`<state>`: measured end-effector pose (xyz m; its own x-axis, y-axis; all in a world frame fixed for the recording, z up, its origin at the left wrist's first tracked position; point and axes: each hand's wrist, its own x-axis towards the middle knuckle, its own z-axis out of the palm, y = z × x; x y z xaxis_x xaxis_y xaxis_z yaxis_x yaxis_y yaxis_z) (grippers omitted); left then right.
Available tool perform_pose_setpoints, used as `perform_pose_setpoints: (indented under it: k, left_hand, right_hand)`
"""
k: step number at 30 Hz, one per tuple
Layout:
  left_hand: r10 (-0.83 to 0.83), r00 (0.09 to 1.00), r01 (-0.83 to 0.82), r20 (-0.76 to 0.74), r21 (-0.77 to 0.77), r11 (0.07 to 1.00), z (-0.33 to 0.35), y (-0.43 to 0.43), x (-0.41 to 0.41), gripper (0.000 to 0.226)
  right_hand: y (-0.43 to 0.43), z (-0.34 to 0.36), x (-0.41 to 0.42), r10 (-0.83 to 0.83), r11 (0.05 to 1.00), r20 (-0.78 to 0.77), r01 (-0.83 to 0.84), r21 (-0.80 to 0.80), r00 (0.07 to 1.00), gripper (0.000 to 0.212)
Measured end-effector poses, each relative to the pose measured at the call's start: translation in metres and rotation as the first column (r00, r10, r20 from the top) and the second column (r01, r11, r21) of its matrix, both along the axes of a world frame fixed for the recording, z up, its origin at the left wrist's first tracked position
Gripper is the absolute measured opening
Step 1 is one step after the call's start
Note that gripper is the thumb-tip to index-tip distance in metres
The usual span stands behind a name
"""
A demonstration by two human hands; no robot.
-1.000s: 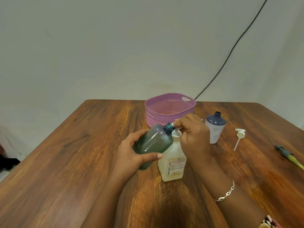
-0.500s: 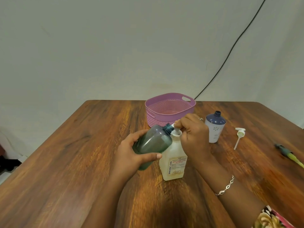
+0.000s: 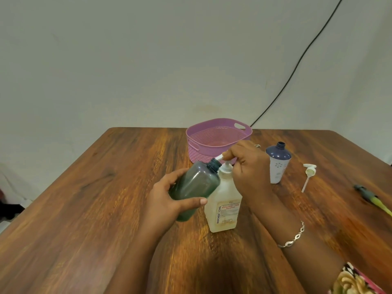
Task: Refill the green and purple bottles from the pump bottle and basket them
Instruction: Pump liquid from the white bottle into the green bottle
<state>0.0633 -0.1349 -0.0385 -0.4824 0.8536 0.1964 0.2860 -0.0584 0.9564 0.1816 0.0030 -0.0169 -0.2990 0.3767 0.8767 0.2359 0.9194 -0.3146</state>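
My left hand (image 3: 169, 198) grips the green bottle (image 3: 195, 187) and holds it tilted, its open neck up against the white spout of the pump bottle (image 3: 224, 206). The pump bottle stands on the wooden table with pale liquid inside. My right hand (image 3: 248, 166) is curled over the pump head, fingers on top of it. The purple-topped white bottle (image 3: 276, 164) stands uncapped to the right. The purple basket (image 3: 218, 139) sits behind the hands.
A white pump cap with its tube (image 3: 308, 174) lies right of the purple bottle. A dark green and yellow nozzle piece (image 3: 373, 199) lies near the table's right edge. A black cable (image 3: 297, 62) runs down the wall behind the basket.
Both hands and the two bottles stay in nearly the same place; the right hand has shifted very slightly on the pump head.
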Motion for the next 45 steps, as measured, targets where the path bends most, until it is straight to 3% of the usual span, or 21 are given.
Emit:
perform_pose_setpoints:
  k: [13, 21, 30, 36, 41, 45]
  left_hand:
    - [-0.005, 1.000, 0.005, -0.008, 0.003, 1.000, -0.005, 0.005, -0.006, 0.092]
    - [-0.021, 0.999, 0.019, 0.046, 0.037, 0.999, -0.002, -0.001, -0.005, 0.079]
    - [-0.023, 1.000, 0.023, 0.003, 0.042, 0.999, 0.007, 0.005, -0.005, 0.068]
    - [-0.007, 1.000, 0.007, -0.022, -0.003, 1.000, -0.002, 0.004, -0.005, 0.093]
    - [0.005, 0.999, -0.006, -0.037, -0.020, 1.000, 0.000, 0.002, -0.001, 0.089]
    - [-0.005, 0.999, 0.005, -0.045, -0.013, 1.000, 0.008, 0.002, -0.002, 0.092]
  right_hand:
    - [0.006, 0.002, 0.010, 0.003, 1.000, 0.092, -0.003, -0.008, 0.996, 0.021]
    - [0.002, 0.004, 0.013, 0.034, 0.997, 0.064, -0.029, -0.077, 0.997, 0.025]
    - [-0.001, 0.013, 0.011, 0.027, 0.996, 0.072, -0.021, -0.083, 0.997, 0.029]
    - [-0.011, -0.005, -0.001, -0.087, 0.995, -0.031, 0.085, -0.041, 0.996, 0.030]
    - [-0.008, -0.001, 0.004, 0.019, 0.991, -0.066, -0.028, -0.134, 0.998, 0.032]
    - [-0.005, 0.020, 0.003, 0.016, 0.987, 0.027, -0.012, -0.163, 1.000, 0.026]
